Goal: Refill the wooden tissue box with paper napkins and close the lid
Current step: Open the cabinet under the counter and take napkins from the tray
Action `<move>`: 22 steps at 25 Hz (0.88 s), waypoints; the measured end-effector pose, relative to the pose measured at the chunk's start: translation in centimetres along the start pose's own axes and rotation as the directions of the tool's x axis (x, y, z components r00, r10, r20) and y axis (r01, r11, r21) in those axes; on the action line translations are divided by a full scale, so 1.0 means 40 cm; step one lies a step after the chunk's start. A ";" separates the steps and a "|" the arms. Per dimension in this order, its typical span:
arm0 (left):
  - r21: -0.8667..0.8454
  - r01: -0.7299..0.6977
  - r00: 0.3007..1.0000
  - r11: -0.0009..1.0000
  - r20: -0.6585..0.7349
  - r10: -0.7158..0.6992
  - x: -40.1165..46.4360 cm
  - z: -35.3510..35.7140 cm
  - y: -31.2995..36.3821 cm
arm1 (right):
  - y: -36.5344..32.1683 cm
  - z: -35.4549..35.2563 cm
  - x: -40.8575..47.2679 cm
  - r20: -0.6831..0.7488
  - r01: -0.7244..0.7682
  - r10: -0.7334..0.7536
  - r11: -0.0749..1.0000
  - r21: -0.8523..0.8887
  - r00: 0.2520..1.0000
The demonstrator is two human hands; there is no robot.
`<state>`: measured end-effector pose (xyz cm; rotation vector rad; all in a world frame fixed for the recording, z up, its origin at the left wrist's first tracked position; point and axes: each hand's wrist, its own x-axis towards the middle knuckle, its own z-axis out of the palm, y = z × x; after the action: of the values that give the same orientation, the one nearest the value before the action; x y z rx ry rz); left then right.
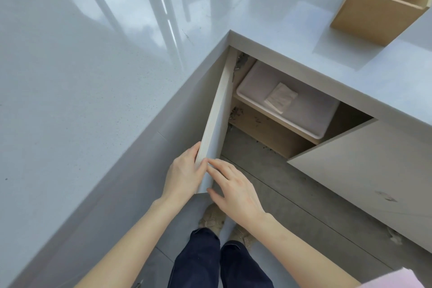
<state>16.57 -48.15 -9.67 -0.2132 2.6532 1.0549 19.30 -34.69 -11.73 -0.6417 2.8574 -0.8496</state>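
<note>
The wooden tissue box (383,4) stands open on the grey countertop at the top right, its inside looks empty. Below the counter, an open cabinet holds a white plastic bin (301,110) with a small stack of paper napkins (280,98) lying in it. My left hand (184,174) grips the free edge of the left cabinet door (216,121), fingers wrapped around it. My right hand (233,190) rests with fingertips against the same door edge, fingers spread, holding nothing.
The glossy grey countertop (93,77) forms an L around the cabinet corner. A second cabinet door (364,161) stands open on the right. Grey floor tiles, my dark trousers and shoes (212,217) are below. A pink sleeve shows at the bottom right.
</note>
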 end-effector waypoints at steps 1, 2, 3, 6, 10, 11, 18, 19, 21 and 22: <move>0.124 -0.047 0.999 0.991 0.017 0.045 -0.006 0.010 0.004 | 0.010 -0.003 -0.002 0.003 -0.012 0.012 1.000 -0.006 1.000; 0.226 -0.093 0.996 0.970 0.016 0.092 -0.010 0.020 0.008 | 0.021 -0.007 -0.004 0.009 -0.030 0.030 0.999 -0.021 1.000; 0.297 -0.140 0.989 0.945 0.004 0.146 -0.012 0.031 0.013 | 0.034 -0.011 -0.006 0.015 -0.048 0.049 0.998 -0.047 0.999; 0.366 -0.213 0.974 0.906 0.008 0.226 0.000 0.053 0.041 | 0.079 -0.033 -0.012 0.030 -0.118 0.121 0.989 -0.084 0.992; 0.477 -0.255 0.956 0.841 -0.003 0.292 0.040 0.084 0.088 | 0.152 -0.070 -0.015 0.054 -0.173 0.180 0.979 -0.107 0.982; 0.476 -0.259 0.957 0.840 0.007 0.290 0.052 0.091 0.101 | 0.170 -0.082 -0.013 0.052 -0.184 0.192 0.974 -0.131 0.980; 0.451 -0.343 0.939 0.824 0.155 0.306 0.148 0.124 0.167 | 0.255 -0.132 0.027 0.016 -0.349 0.358 0.917 -0.193 0.934; 0.450 -0.362 0.932 0.816 0.166 0.322 0.164 0.124 0.176 | 0.262 -0.134 0.038 0.009 -0.376 0.384 0.908 -0.182 0.923; 0.445 -0.394 0.919 0.804 0.178 0.352 0.195 0.120 0.192 | 0.271 -0.138 0.061 0.011 -0.412 0.419 0.896 -0.164 0.908; 0.443 -0.406 0.914 0.799 0.193 0.358 0.214 0.118 0.199 | 0.276 -0.140 0.072 0.008 -0.431 0.438 0.889 -0.154 0.899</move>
<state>7.49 -39.43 -10.44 0.4882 2.8214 0.4467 11.47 -24.73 -12.89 -0.0125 2.8668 -0.5459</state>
